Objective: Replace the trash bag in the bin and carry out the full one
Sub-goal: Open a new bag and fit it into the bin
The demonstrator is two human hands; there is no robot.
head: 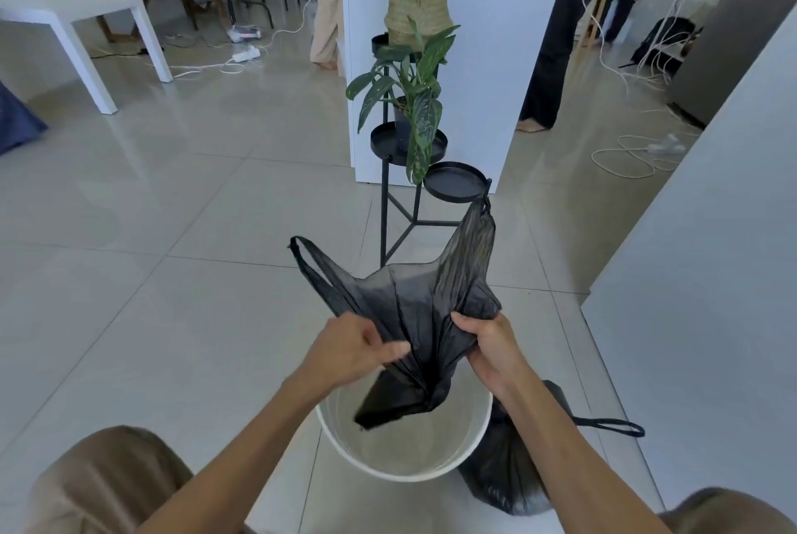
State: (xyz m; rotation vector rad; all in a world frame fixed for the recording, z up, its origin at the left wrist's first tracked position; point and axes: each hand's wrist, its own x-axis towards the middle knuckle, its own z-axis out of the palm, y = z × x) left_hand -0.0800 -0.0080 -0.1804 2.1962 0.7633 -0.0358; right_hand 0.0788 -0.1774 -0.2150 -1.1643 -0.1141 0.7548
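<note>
A thin black new trash bag (414, 318) hangs in the air above the white round bin (345, 443), its two handle loops sticking up and its bottom dangling into the bin's mouth. My left hand (353, 348) pinches the bag's left side. Gripping the right side of the same bag is my right hand (491, 343). The bin's inside looks bare. A full black bag (504, 473), tied with a loop lying to the right, sits on the floor against the bin's right side, partly hidden by my right forearm.
A black metal plant stand (409, 145) with potted plants stands just beyond the bin. A white wall panel (690, 274) runs along the right. A white table (86, 11), cables and power strips lie farther off on the tiled floor. A person's legs (547, 72) stand at back right.
</note>
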